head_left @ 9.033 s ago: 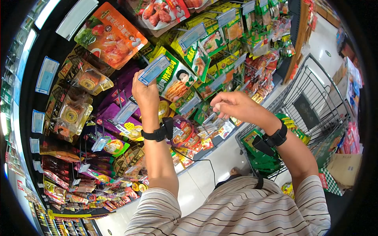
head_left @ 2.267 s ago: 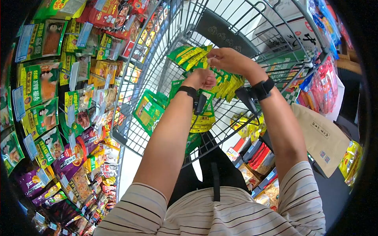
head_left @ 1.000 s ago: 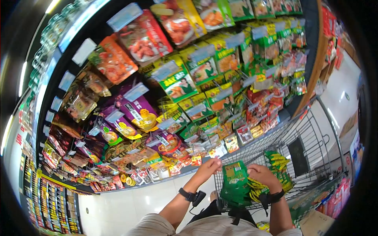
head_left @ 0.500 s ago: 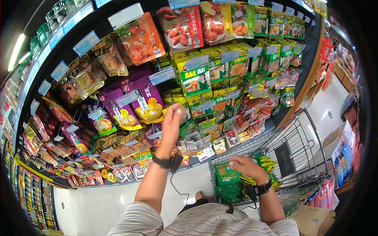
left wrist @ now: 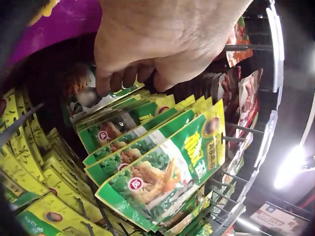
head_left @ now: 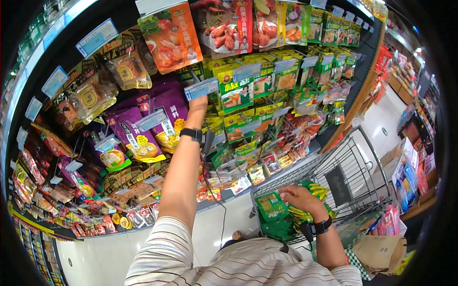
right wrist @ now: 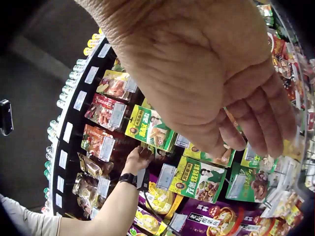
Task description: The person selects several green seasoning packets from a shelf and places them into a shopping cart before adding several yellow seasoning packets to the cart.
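My left hand (head_left: 197, 104) reaches in among the hanging seasoning packets, its fingers partly hidden behind a price tag (head_left: 201, 89) in the head view. Up close in the left wrist view, its bent fingertips are right at a green-and-white packet (left wrist: 76, 105) behind a row of green-and-yellow packets (left wrist: 152, 179); I cannot tell whether they pinch it. My right hand (head_left: 301, 197) hovers over the cart with loosely bent fingers and holds nothing. Beneath it lie green packets (head_left: 272, 208) and yellow-green packets (head_left: 315, 189).
Purple pouches (head_left: 138, 133) hang left of my left hand, and an orange pouch (head_left: 170, 40) hangs above. The wire shopping cart (head_left: 365, 157) stands at my right. A brown paper bag (head_left: 381, 250) sits beside it. Metal hooks and price tags jut out from the rack.
Since the earlier cart view, I have turned back to the rack. In the last half second my left hand has moved up and in behind the price tag. The right hand stays over the cart.
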A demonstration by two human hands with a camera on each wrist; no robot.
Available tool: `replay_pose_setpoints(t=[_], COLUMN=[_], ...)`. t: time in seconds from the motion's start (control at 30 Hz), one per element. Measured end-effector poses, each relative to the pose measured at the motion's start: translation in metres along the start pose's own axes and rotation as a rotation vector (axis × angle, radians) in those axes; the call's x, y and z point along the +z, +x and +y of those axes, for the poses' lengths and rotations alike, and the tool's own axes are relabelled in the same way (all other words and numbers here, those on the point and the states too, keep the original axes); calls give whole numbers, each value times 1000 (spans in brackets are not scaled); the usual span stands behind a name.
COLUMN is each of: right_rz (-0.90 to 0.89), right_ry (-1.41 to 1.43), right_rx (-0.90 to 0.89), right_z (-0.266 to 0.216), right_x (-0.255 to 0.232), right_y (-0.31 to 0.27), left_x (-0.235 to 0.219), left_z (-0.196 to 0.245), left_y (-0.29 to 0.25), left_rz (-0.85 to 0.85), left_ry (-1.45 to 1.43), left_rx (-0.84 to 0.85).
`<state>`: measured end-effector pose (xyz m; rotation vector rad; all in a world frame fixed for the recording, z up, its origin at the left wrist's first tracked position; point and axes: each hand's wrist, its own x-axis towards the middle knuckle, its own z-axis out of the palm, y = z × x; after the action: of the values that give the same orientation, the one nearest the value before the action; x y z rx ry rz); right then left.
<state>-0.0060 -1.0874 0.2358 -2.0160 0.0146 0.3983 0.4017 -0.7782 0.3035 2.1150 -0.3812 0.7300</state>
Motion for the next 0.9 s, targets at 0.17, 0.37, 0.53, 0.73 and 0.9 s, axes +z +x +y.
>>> replay_pose_setpoints(t=[0.17, 0.37, 0.53, 0.73, 0.9], right_rz=[59, 73, 107, 107, 126], right_ry=[-15, -38, -97, -87, -99], right_rx=[13, -22, -56, 28, -24], right_z=[0, 4, -7, -14, 3], right_x=[8, 13, 20, 27, 35], right_y=[-1, 6, 11, 16, 23], left_x=[1, 3, 0, 0, 3], left_z=[11, 10, 10, 18, 25], left_y=[15, 35, 47, 53, 56], left_rz=[-4, 21, 35, -22, -52], left_ry=[-27, -48, -82, -150, -197], left_rx=[14, 63, 108, 164, 190])
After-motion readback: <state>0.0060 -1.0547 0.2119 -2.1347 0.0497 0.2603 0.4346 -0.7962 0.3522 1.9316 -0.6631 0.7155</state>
